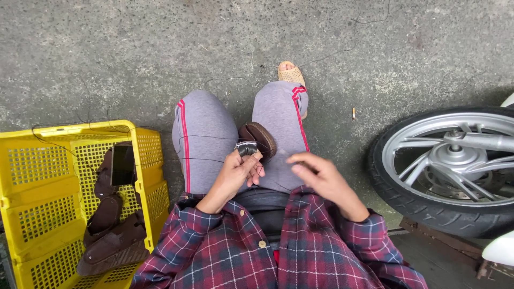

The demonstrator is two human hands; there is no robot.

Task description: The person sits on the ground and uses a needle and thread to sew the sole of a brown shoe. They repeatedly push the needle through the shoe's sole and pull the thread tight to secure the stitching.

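Observation:
I sit with grey trousered knees raised over a concrete floor. My left hand (pixel 235 171) pinches a brown shoe upper (pixel 258 140) that rests between my knees, its grey inner edge under my thumb. A thin dark thread (pixel 203 159) runs leftward from the piece across my left thigh. My right hand (pixel 316 174) hovers just right of the piece with fingers pinched together, blurred; I cannot tell whether it holds a needle or the thread.
A yellow plastic crate (pixel 48 187) at my left holds several brown shoe pieces (pixel 110 235) and a dark phone (pixel 122 165). A motorbike wheel (pixel 450 166) stands close at my right. My sandalled foot (pixel 292 73) rests ahead on the floor.

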